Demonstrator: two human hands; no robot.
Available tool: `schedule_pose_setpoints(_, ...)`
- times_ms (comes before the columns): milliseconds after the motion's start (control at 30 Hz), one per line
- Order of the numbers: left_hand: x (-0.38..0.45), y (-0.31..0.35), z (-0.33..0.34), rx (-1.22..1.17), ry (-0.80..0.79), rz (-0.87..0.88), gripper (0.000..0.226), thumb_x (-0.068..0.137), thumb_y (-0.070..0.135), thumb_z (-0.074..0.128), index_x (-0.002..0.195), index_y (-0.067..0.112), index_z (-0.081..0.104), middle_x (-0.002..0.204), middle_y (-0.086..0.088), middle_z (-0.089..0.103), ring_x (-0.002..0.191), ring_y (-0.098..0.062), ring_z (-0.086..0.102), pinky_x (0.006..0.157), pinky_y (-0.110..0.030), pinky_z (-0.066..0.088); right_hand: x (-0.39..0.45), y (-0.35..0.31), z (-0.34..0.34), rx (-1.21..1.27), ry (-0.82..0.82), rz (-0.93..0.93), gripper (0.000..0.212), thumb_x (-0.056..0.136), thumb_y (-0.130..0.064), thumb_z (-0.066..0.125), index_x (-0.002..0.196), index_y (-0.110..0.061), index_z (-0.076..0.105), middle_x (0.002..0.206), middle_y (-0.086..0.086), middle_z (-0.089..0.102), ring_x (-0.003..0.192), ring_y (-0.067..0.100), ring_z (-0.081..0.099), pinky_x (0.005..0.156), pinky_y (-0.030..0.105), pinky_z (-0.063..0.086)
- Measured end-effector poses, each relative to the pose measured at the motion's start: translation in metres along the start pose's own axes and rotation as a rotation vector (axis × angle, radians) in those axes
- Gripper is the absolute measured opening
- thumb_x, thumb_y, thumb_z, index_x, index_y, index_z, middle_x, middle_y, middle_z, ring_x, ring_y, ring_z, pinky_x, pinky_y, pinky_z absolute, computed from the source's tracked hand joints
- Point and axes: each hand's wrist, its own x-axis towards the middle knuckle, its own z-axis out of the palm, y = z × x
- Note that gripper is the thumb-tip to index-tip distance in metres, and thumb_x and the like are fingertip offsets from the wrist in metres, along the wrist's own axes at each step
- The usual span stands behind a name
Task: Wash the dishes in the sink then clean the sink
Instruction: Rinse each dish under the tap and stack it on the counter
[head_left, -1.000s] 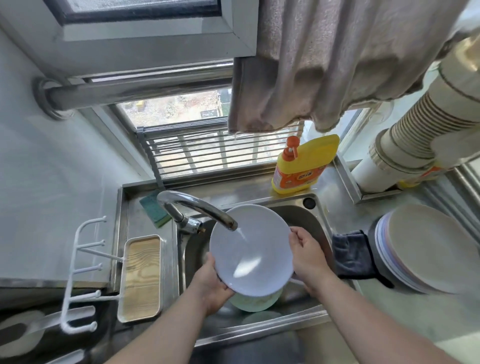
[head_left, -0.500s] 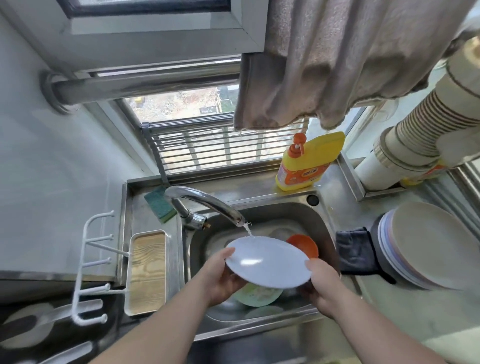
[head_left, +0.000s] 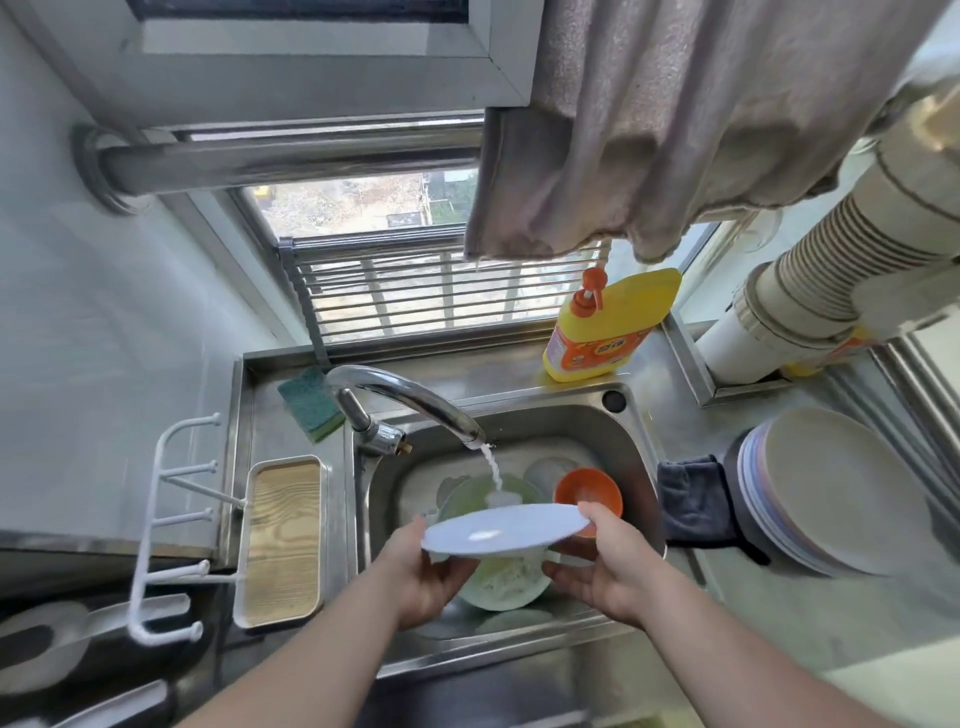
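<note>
- Your left hand (head_left: 423, 577) grips the white plate (head_left: 506, 530) at its 9 o'clock edge, thumb on top and fingers curled beneath the rim.
- Your right hand (head_left: 613, 566) pinches the same plate at its 3 o'clock edge, thumb over the rim, fingers spread underneath.
- You hold the plate almost flat above the sink (head_left: 641, 457), and the water stream (head_left: 493, 470) lands on its far edge at 12 o'clock.
- Directly below the plate, a pale green dish (head_left: 501, 590) with white residue lies in the basin; an orange bowl (head_left: 587, 491) sits at 1 o'clock of the plate, just past your right thumb.
- The faucet (head_left: 410, 397) arches in from 10 o'clock.
- A dark cloth (head_left: 693, 499) lies on the sink's 3 o'clock rim, touching a stack of plates (head_left: 836, 493) on the counter.
- A wooden tray (head_left: 283, 540) sits at 9 o'clock, a green sponge (head_left: 311, 402) at 10 o'clock.
- A yellow soap bottle (head_left: 610, 327) stands behind the sink at 1 o'clock.
</note>
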Motion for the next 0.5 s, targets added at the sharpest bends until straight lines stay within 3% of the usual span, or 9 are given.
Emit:
schedule_pose_setpoints(33, 0.003, -0.009, 0.004, 0.002, 0.012, -0.042, 0.046, 0.109, 0.036, 0.053, 0.125, -0.006, 0.064, 0.101, -0.028, 0.069, 0.075, -0.041, 0.073, 0.055, -0.058, 0.062, 0.001, -0.004, -0.003, 0.004, 0.031, 0.015, 0.036, 0.102, -0.035, 0.052, 0.119, -0.007, 0.066, 0.114, 0.022, 0.070, 0.092, 0.042, 0.070, 0.064, 0.040, 0.063)
schedule_pose_setpoints(133, 0.010, -0.035, 0.021, -0.033, 0.051, -0.085, 0.045, 0.111, 0.033, 0.050, 0.137, -0.003, 0.060, 0.105, -0.032, 0.067, 0.075, -0.044, 0.073, 0.048, -0.052, 0.061, 0.005, -0.015, -0.012, 0.040, 0.102, -0.039, 0.034, 0.097, -0.034, 0.054, 0.108, -0.003, 0.063, 0.096, 0.021, 0.070, 0.077, 0.034, 0.068, 0.063, 0.037, 0.060)
schedule_pose_setpoints(200, 0.010, -0.044, 0.034, -0.114, 0.024, -0.022, 0.053, 0.112, 0.040, 0.042, 0.131, -0.007, 0.058, 0.109, -0.033, 0.069, 0.079, -0.044, 0.074, 0.050, -0.052, 0.062, 0.004, -0.022, -0.017, 0.072, 0.126, -0.117, 0.024, 0.095, -0.028, 0.051, 0.100, -0.009, 0.063, 0.085, 0.015, 0.068, 0.070, 0.028, 0.064, 0.055, 0.031, 0.055)
schedule_pose_setpoints(267, 0.008, -0.053, 0.047, -0.138, 0.006, 0.015, 0.057, 0.112, 0.043, 0.039, 0.128, -0.008, 0.058, 0.113, -0.033, 0.071, 0.082, -0.043, 0.075, 0.054, -0.051, 0.063, 0.004, -0.025, -0.025, 0.088, 0.144, -0.159, 0.024, 0.094, -0.026, 0.048, 0.101, -0.011, 0.065, 0.085, 0.014, 0.071, 0.072, 0.029, 0.066, 0.058, 0.031, 0.053)
schedule_pose_setpoints(367, 0.013, -0.062, 0.055, -0.083, 0.040, -0.053, 0.046, 0.111, 0.026, 0.043, 0.138, -0.010, 0.054, 0.093, -0.032, 0.070, 0.066, -0.041, 0.073, 0.048, -0.050, 0.062, 0.001, -0.022, -0.040, 0.076, 0.184, -0.142, 0.022, 0.089, -0.031, 0.050, 0.095, -0.013, 0.061, 0.072, 0.013, 0.064, 0.055, 0.026, 0.062, 0.056, 0.028, 0.047)
schedule_pose_setpoints(500, 0.011, -0.070, 0.062, -0.007, 0.059, -0.008, 0.049, 0.112, 0.031, 0.040, 0.136, -0.009, 0.056, 0.098, -0.030, 0.073, 0.059, -0.042, 0.074, 0.049, -0.053, 0.062, -0.004, -0.020, -0.060, 0.037, 0.133, -0.191, 0.024, 0.092, -0.024, 0.050, 0.096, -0.009, 0.068, 0.088, 0.018, 0.071, 0.068, 0.031, 0.066, 0.056, 0.031, 0.052)
